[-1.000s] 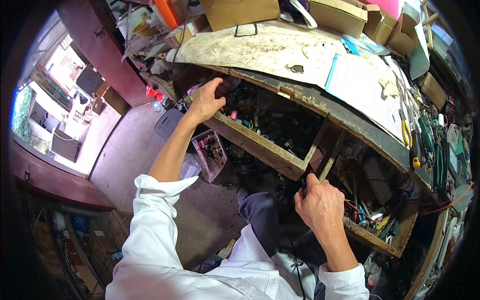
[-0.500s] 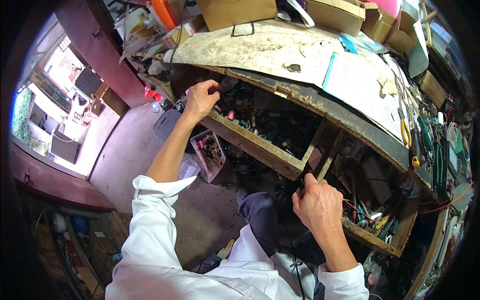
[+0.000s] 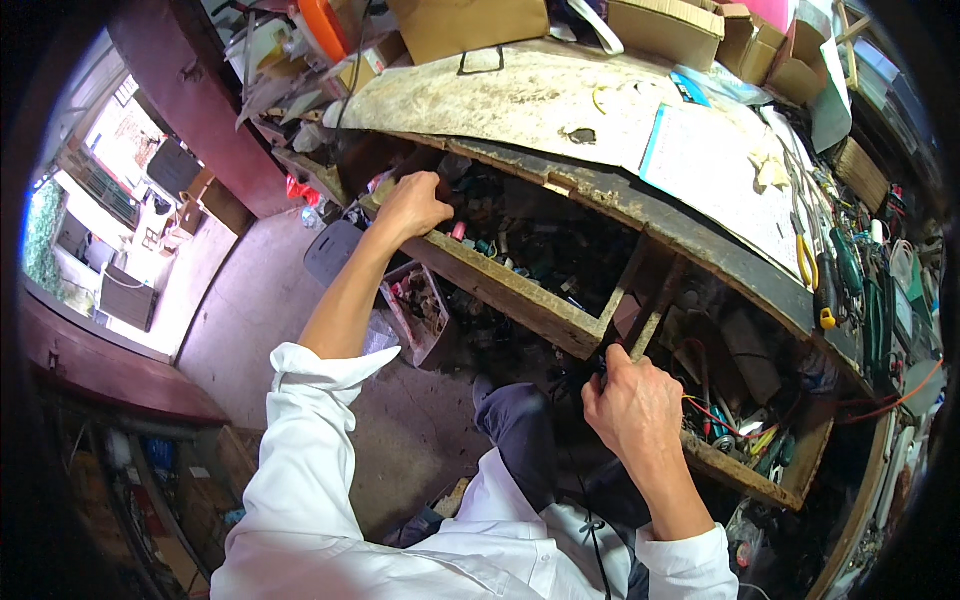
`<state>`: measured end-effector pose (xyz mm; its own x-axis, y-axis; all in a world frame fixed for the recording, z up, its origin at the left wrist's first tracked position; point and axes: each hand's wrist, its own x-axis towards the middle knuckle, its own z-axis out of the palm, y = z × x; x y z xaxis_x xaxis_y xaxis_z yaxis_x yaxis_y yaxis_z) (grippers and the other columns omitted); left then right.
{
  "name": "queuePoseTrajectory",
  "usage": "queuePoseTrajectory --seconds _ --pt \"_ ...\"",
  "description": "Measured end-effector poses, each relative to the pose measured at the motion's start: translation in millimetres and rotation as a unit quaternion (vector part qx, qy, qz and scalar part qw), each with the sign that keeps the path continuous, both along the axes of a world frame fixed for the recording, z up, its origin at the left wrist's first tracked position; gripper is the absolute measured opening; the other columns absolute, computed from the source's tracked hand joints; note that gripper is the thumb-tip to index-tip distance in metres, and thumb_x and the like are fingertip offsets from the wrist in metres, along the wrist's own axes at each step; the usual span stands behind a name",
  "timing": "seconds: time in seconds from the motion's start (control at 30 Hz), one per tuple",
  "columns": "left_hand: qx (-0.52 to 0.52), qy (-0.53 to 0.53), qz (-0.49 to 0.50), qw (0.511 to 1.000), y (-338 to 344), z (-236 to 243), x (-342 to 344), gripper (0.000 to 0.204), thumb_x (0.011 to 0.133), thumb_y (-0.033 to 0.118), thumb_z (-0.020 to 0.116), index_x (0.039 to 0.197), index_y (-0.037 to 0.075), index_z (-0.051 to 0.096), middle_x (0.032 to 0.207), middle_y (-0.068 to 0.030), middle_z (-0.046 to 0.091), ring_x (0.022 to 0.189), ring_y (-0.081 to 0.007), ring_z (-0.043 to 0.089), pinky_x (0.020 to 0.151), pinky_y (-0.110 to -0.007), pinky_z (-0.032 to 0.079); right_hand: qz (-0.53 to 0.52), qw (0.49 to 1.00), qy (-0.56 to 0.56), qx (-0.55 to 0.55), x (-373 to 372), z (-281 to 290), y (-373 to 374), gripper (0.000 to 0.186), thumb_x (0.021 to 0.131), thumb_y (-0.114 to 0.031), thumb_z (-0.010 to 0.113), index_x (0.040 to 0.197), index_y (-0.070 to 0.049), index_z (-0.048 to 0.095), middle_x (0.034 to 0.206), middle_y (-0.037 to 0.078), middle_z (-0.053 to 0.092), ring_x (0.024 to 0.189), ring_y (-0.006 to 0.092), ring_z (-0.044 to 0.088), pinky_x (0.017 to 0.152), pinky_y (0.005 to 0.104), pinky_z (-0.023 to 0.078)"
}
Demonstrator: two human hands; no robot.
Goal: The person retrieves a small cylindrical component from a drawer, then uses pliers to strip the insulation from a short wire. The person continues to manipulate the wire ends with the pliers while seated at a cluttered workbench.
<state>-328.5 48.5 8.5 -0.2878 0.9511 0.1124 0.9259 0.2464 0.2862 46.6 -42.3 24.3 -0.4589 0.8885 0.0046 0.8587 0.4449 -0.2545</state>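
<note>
Two wooden drawers stand pulled out under the workbench. At the far end of the left drawer (image 3: 515, 293), my left hand (image 3: 412, 208) is bent over the front board, its fingers curled inward and the tips hidden. Small loose parts (image 3: 500, 240), among them a pink piece, fill that drawer near the fingers. My right hand (image 3: 635, 405) is closed over the near left corner of the right drawer (image 3: 740, 470), its knuckles up and its fingertips out of sight. Inside the right drawer lie wires and hand tools (image 3: 722, 430).
The benchtop bears a stained sheet (image 3: 450, 100), a written paper (image 3: 715, 185), cardboard boxes (image 3: 665, 30), and yellow-handled pliers (image 3: 805, 255) beside screwdrivers (image 3: 828, 290). Under the left drawer stands a bin of scraps (image 3: 420, 310). A doorway opens at the left.
My left hand has shifted slightly right and down, its fingers dropping from above the left drawer to its front board. The right hand stays on the right drawer.
</note>
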Motion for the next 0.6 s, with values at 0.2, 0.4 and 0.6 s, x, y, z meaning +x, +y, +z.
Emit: queuePoseTrajectory --seconds 0.2,0.4,0.6 --pt "0.094 -0.253 -0.142 0.952 -22.3 13.8 13.2 0.025 0.082 0.011 0.072 0.102 -0.004 0.068 0.089 -0.0127 0.071 0.08 -0.0211 0.07 0.075 -0.034 0.055 -0.008 1.0 0.005 0.004 0.4 -3.1 0.3 0.024 0.083 -0.024 0.068 0.086 -0.001 0.06 0.073 0.024 0.065 0.07 0.0411 0.068 0.065 0.05 0.056" --pt "0.051 -0.48 -0.168 0.86 -46.4 25.2 35.3 0.022 0.087 0.001 0.073 0.109 0.003 0.068 0.099 -0.0024 0.073 0.089 -0.0097 0.068 0.081 -0.026 0.055 -0.01 1.0 0.011 0.007 0.8 -2.9 -0.9 0.024 0.083 -0.024 0.067 0.085 -0.001 0.059 0.072 0.024 0.065 0.069 0.0422 0.067 0.065 0.051 0.055" --pt "0.056 -0.528 -0.191 0.826 -52.6 26.3 47.9 0.026 0.086 0.0 0.076 0.111 0.004 0.069 0.104 -0.0015 0.073 0.095 -0.0093 0.068 0.087 -0.025 0.053 -0.005 0.999 -0.02 -0.028 -1.6 6.9 -0.8 0.026 0.087 -0.024 0.069 0.091 0.0 0.063 0.078 0.024 0.067 0.072 0.0394 0.07 0.067 0.0487 0.058"
